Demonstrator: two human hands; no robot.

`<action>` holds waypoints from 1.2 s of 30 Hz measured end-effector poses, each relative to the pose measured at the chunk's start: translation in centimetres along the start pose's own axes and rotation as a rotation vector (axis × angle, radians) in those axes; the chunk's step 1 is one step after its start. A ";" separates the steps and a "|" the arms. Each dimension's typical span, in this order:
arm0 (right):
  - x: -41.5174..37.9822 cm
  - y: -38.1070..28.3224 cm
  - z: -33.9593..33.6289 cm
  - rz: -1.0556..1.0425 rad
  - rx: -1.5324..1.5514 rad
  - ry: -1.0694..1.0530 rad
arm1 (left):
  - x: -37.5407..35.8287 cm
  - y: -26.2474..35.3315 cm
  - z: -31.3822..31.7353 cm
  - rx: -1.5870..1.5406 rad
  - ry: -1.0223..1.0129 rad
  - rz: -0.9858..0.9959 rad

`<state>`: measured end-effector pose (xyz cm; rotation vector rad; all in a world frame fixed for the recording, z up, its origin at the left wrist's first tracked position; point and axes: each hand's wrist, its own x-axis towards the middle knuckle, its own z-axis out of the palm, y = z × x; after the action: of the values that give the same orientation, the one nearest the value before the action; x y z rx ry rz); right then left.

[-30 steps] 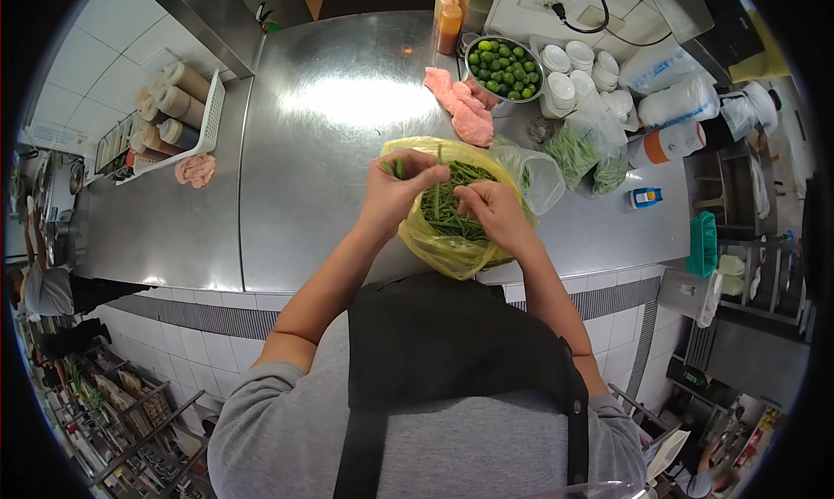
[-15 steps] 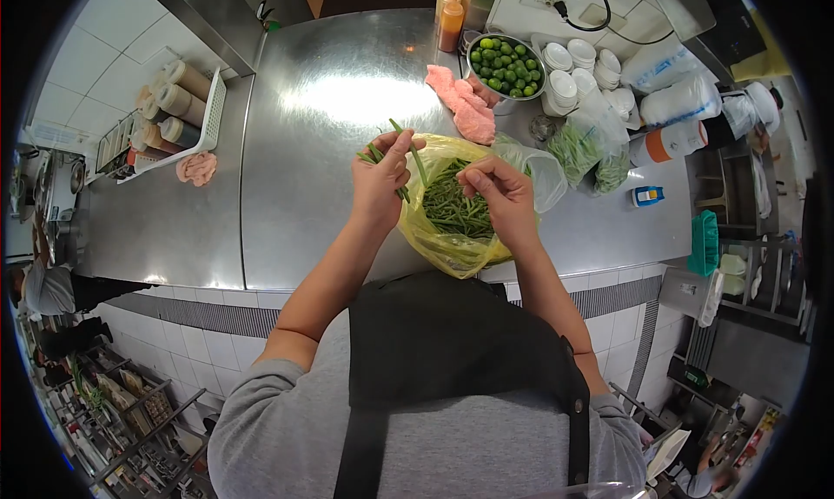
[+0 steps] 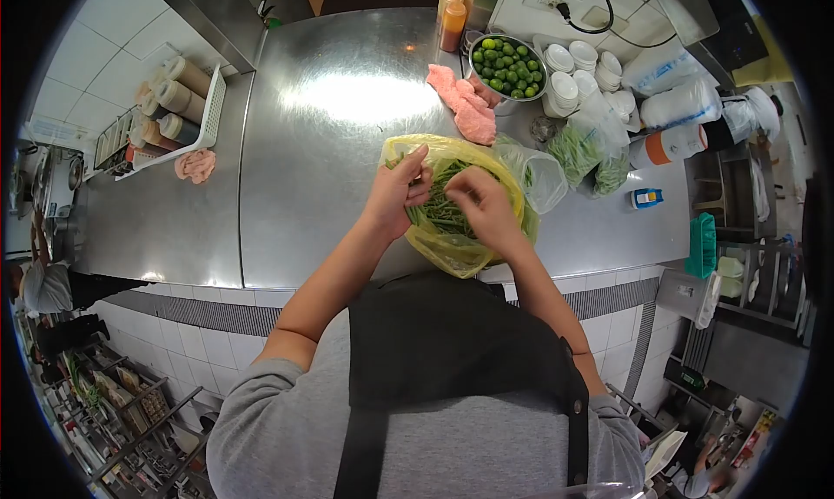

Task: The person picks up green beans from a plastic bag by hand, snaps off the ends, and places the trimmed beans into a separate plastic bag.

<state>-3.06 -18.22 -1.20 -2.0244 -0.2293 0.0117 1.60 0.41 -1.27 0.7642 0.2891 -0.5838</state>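
A yellow plastic bag (image 3: 458, 260) stands open in front of me on the steel counter, filled with cut green beans (image 3: 450, 217). My left hand (image 3: 398, 195) is over the bag's left side, its fingers curled round a few green beans whose ends poke out by the thumb. Above the right part of the beans hovers my right hand (image 3: 488, 211), fingers bent together and slightly blurred. Whether anything is between those fingertips is hidden.
Beyond the bag lie a pink cloth (image 3: 465, 106) and a metal bowl of limes (image 3: 506, 67). To the right are bagged greens (image 3: 573, 154), stacked white cups (image 3: 563, 89) and a small blue-and-white item (image 3: 646, 198). A white basket of sauce bottles (image 3: 208, 117) sits at the left.
My left hand has moved down and slightly right with its beans, towards the bag. My right hand has shifted a little left and lower over the beans.
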 end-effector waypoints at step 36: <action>0.1 -3.6 0.4 -0.097 0.103 0.114 | -0.4 1.9 1.8 0.332 0.056 0.234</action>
<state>-3.63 -16.27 1.84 -1.9028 -0.2494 -0.1496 2.48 0.36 1.28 1.1190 0.1516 -0.3926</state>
